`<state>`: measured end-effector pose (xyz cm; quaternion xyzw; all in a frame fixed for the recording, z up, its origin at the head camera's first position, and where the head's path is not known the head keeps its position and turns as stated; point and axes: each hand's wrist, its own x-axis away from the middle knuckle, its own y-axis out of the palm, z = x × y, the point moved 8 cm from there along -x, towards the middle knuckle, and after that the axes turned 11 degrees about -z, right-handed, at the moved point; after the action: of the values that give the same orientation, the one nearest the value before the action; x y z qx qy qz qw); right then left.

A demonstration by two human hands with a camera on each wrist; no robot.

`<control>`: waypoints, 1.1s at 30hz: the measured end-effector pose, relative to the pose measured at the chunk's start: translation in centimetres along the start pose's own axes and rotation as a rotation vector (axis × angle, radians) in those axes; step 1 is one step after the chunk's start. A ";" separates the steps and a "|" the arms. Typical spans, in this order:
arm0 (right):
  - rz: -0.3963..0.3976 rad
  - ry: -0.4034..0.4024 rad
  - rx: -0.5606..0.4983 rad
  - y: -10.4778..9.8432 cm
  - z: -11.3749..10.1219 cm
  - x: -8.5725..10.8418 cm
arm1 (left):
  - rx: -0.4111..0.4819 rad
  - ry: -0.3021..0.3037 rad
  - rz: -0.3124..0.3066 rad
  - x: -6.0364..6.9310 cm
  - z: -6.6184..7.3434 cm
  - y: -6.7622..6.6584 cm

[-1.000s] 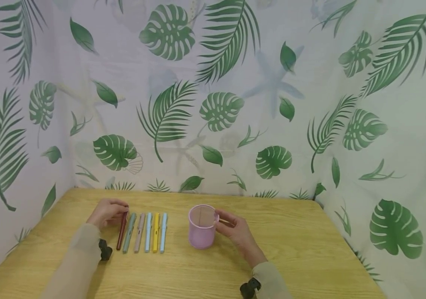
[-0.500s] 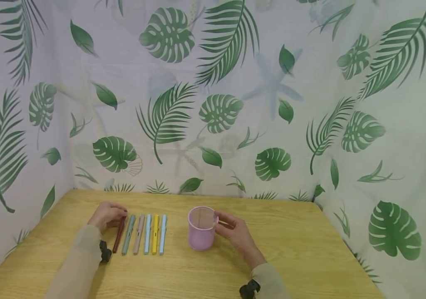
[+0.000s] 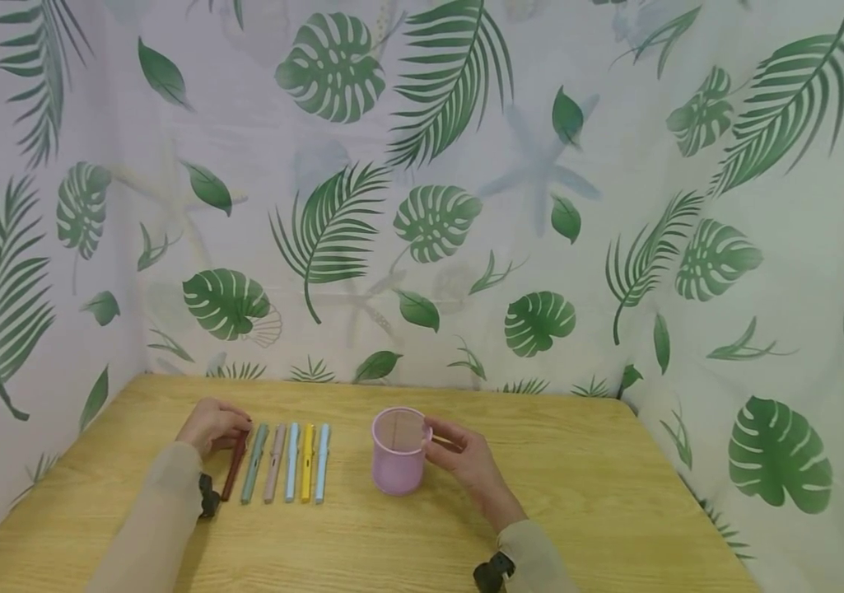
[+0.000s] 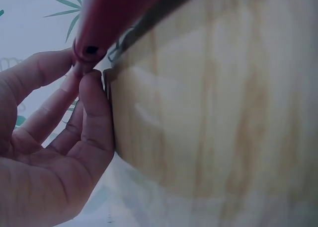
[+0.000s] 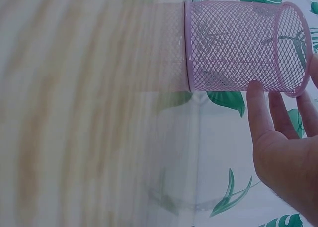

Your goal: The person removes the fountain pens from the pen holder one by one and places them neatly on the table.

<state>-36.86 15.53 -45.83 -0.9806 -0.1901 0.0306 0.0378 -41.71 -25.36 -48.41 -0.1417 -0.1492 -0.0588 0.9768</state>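
Note:
My left hand [image 3: 212, 427] pinches the top end of a dark red pen [image 3: 232, 474], which slants over the table at the left end of a row. The left wrist view shows thumb and fingertips at the end of this red pen [image 4: 112, 18]. On the right, my right hand [image 3: 470, 466] holds a pink mesh pen cup [image 3: 398, 473] by its rim. The cup [image 5: 233, 48] stands upright on the table; in the right wrist view one finger touches its side, and the thumb is partly cut off by the frame edge.
Beside the red pen lie a green pen [image 3: 254, 468], a mauve pen [image 3: 274, 468], a light blue pen [image 3: 291, 468], a yellow pen [image 3: 307, 468] and another light blue pen [image 3: 322, 468]. Leaf-patterned curtains [image 3: 422, 247] rise behind the wooden table [image 3: 599, 494].
The red pen's lower end has swung left, away from the green pen, and the left hand has shifted slightly. The right hand and the cup have stayed in place.

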 end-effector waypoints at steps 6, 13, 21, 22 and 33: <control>-0.001 -0.003 -0.003 0.1 -0.1 -0.1 | -0.019 0.000 -0.010 0.1 0.0 -0.2; 0.004 -0.005 0.003 0.0 -0.1 -0.1 | -0.035 0.005 -0.027 0.0 0.2 -0.4; 0.000 -0.001 0.015 0.3 -0.1 0.0 | -0.034 0.000 -0.011 0.1 -0.3 -0.4; 0.002 0.004 0.014 0.3 -0.1 0.1 | -0.032 -0.005 -0.007 0.1 -0.4 -0.4; 0.001 -0.003 -0.002 0.3 -0.3 0.0 | -0.029 -0.030 0.032 0.6 -0.2 -0.6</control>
<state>-36.72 15.24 -45.54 -0.9806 -0.1898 0.0319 0.0365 -41.17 -26.07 -48.28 -0.1592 -0.1604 -0.0430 0.9732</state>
